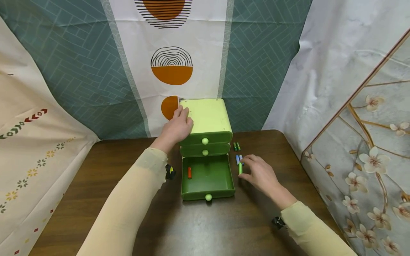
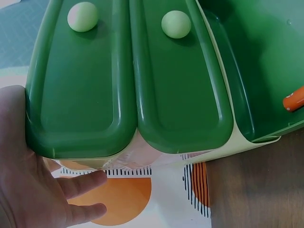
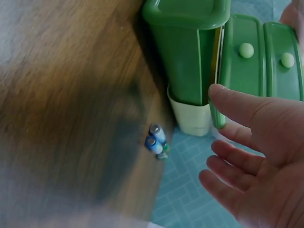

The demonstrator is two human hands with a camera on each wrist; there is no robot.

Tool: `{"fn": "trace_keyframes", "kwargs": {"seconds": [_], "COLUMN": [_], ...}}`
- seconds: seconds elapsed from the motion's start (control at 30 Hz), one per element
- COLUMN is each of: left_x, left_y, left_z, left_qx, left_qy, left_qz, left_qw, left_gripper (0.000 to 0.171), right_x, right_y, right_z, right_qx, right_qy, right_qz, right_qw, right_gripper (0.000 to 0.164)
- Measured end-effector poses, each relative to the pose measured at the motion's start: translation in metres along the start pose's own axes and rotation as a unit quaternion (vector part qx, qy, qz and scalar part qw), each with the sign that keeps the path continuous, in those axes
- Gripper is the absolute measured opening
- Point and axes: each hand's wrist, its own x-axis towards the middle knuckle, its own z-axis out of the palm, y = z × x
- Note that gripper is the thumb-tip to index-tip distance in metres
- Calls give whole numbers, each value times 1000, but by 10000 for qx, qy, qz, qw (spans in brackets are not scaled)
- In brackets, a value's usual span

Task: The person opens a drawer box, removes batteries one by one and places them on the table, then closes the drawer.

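Note:
A light green battery (image 1: 240, 168) is pinched upright-looking between the thumb and index finger of my right hand (image 1: 261, 174), beside the open bottom drawer (image 1: 213, 177). Its other fingers spread loosely in the right wrist view. My left hand (image 1: 177, 127) rests at the upper left edge of the small green drawer cabinet (image 1: 208, 113), its fingers extended along the side in the left wrist view. One orange battery (image 1: 189, 172) lies in the left part of the drawer. The two drawers above, with pale round knobs (image 2: 176, 24), are closed.
Right of the cabinet, a pair of blue batteries (image 1: 237, 159) and a pair of dark green ones (image 1: 236, 146) stand on the brown wooden table (image 1: 128, 213). Patterned cloth (image 1: 266, 71) hangs behind the table, with more fabric at both sides.

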Motion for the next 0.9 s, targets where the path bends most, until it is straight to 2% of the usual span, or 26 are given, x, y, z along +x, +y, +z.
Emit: {"fn": "trace_keyframes", "kwargs": {"seconds": [0.37,0.9], "left_x": [1,-1], "left_y": [0,0], "left_z": [0,-1], "left_qx": [38,-34], "left_qy": [-27,6], "left_qz": [31,-9], "left_qw": [10000,10000], "left_gripper": [68,69], "right_x": [-4,-4], "right_y": [17,26], "right_z": [6,19], "right_qx": [-27,52], "right_qy": [-275,-639], "right_qz": [-24,-5], "right_qw": [9996,9979], "right_gripper": [54,46]}}
